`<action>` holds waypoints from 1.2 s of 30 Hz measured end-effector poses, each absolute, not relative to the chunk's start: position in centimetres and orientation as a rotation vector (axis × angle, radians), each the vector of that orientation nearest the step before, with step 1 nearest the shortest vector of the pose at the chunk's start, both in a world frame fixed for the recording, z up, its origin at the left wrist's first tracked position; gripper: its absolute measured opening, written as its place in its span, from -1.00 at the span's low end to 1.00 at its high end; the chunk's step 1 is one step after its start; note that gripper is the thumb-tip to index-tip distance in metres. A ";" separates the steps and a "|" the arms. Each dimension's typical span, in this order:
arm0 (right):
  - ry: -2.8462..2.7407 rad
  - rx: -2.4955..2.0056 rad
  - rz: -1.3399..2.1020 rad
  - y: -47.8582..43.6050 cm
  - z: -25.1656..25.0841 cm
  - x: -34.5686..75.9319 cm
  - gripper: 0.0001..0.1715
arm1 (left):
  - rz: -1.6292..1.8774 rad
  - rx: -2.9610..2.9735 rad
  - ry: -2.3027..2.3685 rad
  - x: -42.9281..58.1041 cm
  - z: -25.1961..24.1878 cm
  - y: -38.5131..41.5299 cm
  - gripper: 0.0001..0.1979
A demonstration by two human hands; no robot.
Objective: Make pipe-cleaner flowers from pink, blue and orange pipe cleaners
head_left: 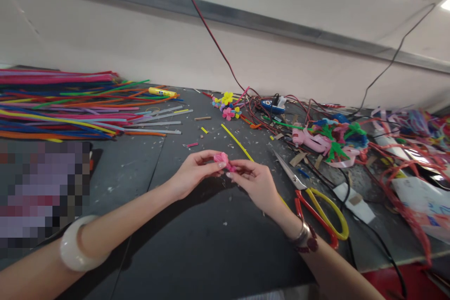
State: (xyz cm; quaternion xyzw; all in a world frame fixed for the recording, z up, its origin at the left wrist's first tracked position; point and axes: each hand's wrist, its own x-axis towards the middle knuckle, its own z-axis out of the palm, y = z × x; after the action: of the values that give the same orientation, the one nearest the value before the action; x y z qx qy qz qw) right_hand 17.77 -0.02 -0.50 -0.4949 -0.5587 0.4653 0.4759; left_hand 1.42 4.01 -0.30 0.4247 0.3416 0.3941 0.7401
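Both hands meet over the dark table around a small pink pipe-cleaner flower [221, 157]. My left hand [193, 172] pinches its looped petals between thumb and fingers. From the other side, my right hand [257, 184] grips the flower's lower, twisted end; the fingers partly hide it. A yellow pipe cleaner [236, 141] lies just beyond and runs behind the right hand. To the right of that hand, scissors [298, 183] with red and yellow handles rest with their blades pointing away. Several small finished flowers [228, 98] in yellow, pink and blue lie farther back.
Bundles of coloured pipe cleaners [70, 108] fill the back left, with a yellow glue stick [162, 92] on them. A blue-and-white tool [273, 105], tangled wires and a pink glue gun [311, 141] crowd the right. A black cable [379, 234] crosses the right edge.
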 end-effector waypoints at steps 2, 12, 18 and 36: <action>-1.434 -1.253 1.068 -0.2 -0.5 17.7 -0.79 | 0.871 0.975 0.757 1.4 -0.3 4.0 -0.72; -1.852 -1.329 0.571 -0.5 0.4 18.1 -0.78 | 0.910 1.079 0.871 1.2 -0.5 4.4 -0.85; -2.090 -1.363 0.485 -0.5 -0.1 18.4 -0.80 | 1.008 1.155 1.041 1.3 -0.5 4.5 -0.83; -1.998 -1.332 0.396 0.6 -1.3 19.3 -0.80 | 0.974 0.928 0.903 1.2 -1.1 4.7 -0.87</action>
State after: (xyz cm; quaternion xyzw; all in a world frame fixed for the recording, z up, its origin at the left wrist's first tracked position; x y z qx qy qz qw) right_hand 19.34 0.64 -1.26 -0.5135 -0.7700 0.1526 0.3466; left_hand 1.24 4.69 -1.06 0.4150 0.4036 0.4355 0.6894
